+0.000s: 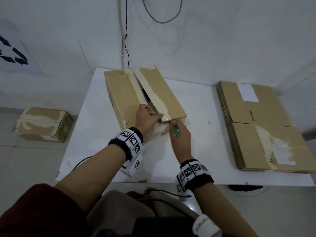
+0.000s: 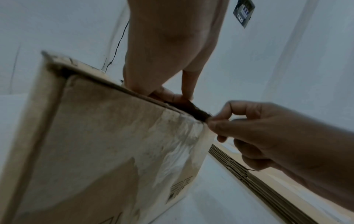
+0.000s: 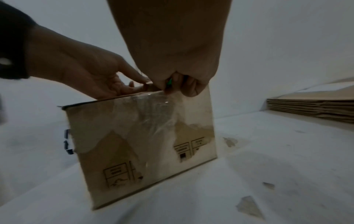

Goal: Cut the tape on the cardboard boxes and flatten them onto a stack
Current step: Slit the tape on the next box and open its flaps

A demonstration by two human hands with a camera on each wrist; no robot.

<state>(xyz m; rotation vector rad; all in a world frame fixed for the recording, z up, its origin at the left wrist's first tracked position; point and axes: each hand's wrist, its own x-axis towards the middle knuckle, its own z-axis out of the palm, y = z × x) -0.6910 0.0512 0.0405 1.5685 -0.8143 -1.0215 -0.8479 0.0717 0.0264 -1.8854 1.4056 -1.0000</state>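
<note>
A taped cardboard box [image 1: 136,96] sits on the white counter [image 1: 196,151], its top seam split, interior dark. The left hand [image 1: 147,117] pinches the near flap edge in its grip; the right hand [image 1: 181,137] clasps a green-handled cutter [image 1: 176,131] at the tape [image 1: 164,117].

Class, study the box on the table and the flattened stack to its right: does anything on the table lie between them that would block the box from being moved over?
Nothing visible does. The strip of white table between the box and the flattened stack shows only small scuffs. Both hands are at the box's near edge: left hand, right hand.
</note>
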